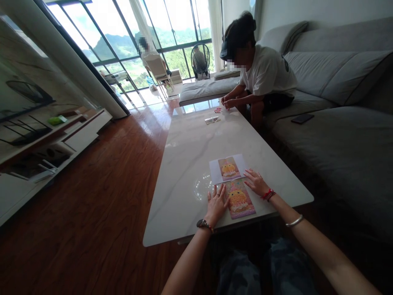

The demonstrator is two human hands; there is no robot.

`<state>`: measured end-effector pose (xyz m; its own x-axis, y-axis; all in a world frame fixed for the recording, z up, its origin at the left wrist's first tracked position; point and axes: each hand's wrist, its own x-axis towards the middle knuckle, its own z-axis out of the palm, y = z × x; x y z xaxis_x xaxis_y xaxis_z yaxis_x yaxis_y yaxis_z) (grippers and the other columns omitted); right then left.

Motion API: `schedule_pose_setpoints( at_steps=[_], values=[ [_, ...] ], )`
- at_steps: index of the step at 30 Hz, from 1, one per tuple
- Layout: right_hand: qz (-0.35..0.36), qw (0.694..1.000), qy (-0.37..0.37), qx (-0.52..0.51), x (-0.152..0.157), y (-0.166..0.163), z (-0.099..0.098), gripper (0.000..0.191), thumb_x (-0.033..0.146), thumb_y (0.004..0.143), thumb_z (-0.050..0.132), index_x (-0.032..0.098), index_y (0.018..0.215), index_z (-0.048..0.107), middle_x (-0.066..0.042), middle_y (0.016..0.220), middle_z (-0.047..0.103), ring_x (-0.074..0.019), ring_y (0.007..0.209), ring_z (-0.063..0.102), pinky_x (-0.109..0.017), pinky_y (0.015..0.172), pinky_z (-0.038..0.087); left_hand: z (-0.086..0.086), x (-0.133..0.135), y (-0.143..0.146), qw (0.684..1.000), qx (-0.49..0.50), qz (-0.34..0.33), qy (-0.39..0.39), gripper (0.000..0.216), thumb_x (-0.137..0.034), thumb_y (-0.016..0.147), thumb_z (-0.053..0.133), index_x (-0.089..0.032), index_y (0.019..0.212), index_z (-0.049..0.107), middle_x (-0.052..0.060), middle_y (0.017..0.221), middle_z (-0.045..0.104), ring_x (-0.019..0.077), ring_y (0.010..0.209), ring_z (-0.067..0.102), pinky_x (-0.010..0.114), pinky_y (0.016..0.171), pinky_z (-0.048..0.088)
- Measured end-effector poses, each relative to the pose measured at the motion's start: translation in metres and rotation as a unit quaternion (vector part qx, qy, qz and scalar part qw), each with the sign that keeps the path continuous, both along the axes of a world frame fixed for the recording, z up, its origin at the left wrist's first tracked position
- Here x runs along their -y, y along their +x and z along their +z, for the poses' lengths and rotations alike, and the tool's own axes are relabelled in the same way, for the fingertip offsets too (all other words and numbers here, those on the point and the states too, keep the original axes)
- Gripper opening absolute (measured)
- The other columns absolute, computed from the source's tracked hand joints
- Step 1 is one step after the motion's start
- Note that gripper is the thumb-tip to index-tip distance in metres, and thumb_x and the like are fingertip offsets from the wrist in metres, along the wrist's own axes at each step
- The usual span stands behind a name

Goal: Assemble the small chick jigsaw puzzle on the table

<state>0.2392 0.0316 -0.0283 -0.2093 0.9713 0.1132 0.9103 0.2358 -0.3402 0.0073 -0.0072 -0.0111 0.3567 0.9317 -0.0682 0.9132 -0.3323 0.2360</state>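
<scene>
A jigsaw puzzle (238,200) with a yellow, round-faced figure on a pink ground lies flat near the close edge of the marble-look table (184,164). Just beyond it rests a white sheet (215,172) with a printed picture (228,169) of the same figure. My left hand (216,205) is spread flat at the puzzle's left side, fingertips near its upper left corner. At the upper right, my right hand (256,182) lies with fingers stretched out by the puzzle's corner and the sheet's lower right. Neither hand grips anything.
Farther along the table are a small white packet (212,119) and several tiny red pieces (218,110). A person in a headset (267,73) sits on the grey sofa (331,110), hands over the far end. Another person (150,57) sits by the windows. A phone (302,118) lies on the sofa.
</scene>
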Motion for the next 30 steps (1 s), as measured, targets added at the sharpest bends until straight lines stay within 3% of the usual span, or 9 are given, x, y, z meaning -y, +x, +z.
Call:
schedule_pose_setpoints(
  at_steps=[4, 9, 13, 18, 23, 27, 30],
  values=[
    [-0.041, 0.999, -0.030, -0.012, 0.031, -0.018, -0.002, 0.046, 0.033, 0.083, 0.033, 0.013, 0.123, 0.042, -0.013, 0.131, 0.039, -0.0222, 0.123, 0.030, -0.043, 0.097, 0.027, -0.007, -0.003, 0.000, 0.999, -0.008, 0.048, 0.015, 0.058, -0.047, 0.082, 0.026, -0.025, 0.135, 0.012, 0.001, 0.143, 0.013, 0.0246, 0.130, 0.003, 0.051, 0.102, 0.014],
    [0.006, 0.997, -0.066, 0.037, 0.054, -0.031, -0.008, 0.046, 0.032, 0.082, 0.034, 0.022, 0.127, 0.036, -0.007, 0.134, 0.034, -0.0229, 0.124, 0.027, -0.052, 0.097, 0.020, -0.010, -0.006, 0.003, 0.998, -0.014, 0.067, 0.005, 0.052, -0.048, 0.083, 0.021, -0.031, 0.132, 0.019, -0.004, 0.142, 0.017, 0.0259, 0.130, 0.001, 0.054, 0.101, 0.012],
    [0.019, 0.997, -0.045, 0.059, 0.060, -0.029, -0.015, 0.046, 0.034, 0.083, 0.032, 0.022, 0.127, 0.036, -0.006, 0.135, 0.033, -0.0216, 0.124, 0.026, -0.050, 0.099, 0.018, -0.008, -0.009, 0.004, 0.998, -0.014, 0.068, -0.002, 0.052, -0.050, 0.082, 0.025, -0.034, 0.131, 0.022, -0.005, 0.141, 0.019, 0.0267, 0.130, 0.004, 0.055, 0.100, 0.012],
    [0.025, 0.997, -0.018, 0.066, 0.054, -0.025, -0.014, 0.045, 0.036, 0.081, 0.036, 0.022, 0.123, 0.041, -0.007, 0.132, 0.038, -0.0227, 0.123, 0.028, -0.050, 0.097, 0.021, -0.009, -0.009, 0.005, 0.997, -0.019, 0.072, 0.004, 0.051, -0.050, 0.081, 0.027, -0.035, 0.130, 0.024, -0.005, 0.141, 0.020, 0.0269, 0.130, 0.007, 0.056, 0.100, 0.012],
    [0.098, 0.992, 0.021, 0.082, 0.028, -0.036, -0.004, 0.053, 0.041, 0.082, 0.035, 0.019, 0.130, 0.030, -0.009, 0.135, 0.032, -0.0226, 0.126, 0.023, -0.052, 0.099, 0.016, -0.011, -0.009, 0.016, 0.995, -0.026, 0.096, 0.029, 0.054, -0.041, 0.080, 0.034, -0.032, 0.131, 0.022, -0.004, 0.141, 0.017, 0.0276, 0.130, 0.004, 0.056, 0.100, 0.012],
    [0.163, 0.982, 0.015, 0.092, 0.012, -0.049, -0.004, 0.050, 0.038, 0.084, 0.031, 0.019, 0.130, 0.030, -0.007, 0.135, 0.033, -0.0205, 0.125, 0.026, -0.048, 0.101, 0.015, -0.011, -0.012, 0.024, 0.998, -0.022, 0.039, 0.033, 0.055, -0.028, 0.079, 0.031, -0.034, 0.132, 0.018, -0.008, 0.141, 0.019, 0.0238, 0.130, 0.005, 0.055, 0.101, 0.013],
    [0.159, 0.983, 0.008, 0.096, 0.012, -0.047, -0.008, 0.050, 0.039, 0.085, 0.028, 0.019, 0.131, 0.030, -0.008, 0.135, 0.033, -0.0198, 0.125, 0.026, -0.047, 0.101, 0.017, -0.010, -0.014, 0.024, 0.999, -0.026, 0.019, 0.028, 0.054, -0.028, 0.079, 0.031, -0.033, 0.131, 0.021, -0.009, 0.139, 0.022, 0.0235, 0.130, 0.005, 0.056, 0.101, 0.010]
  ],
)
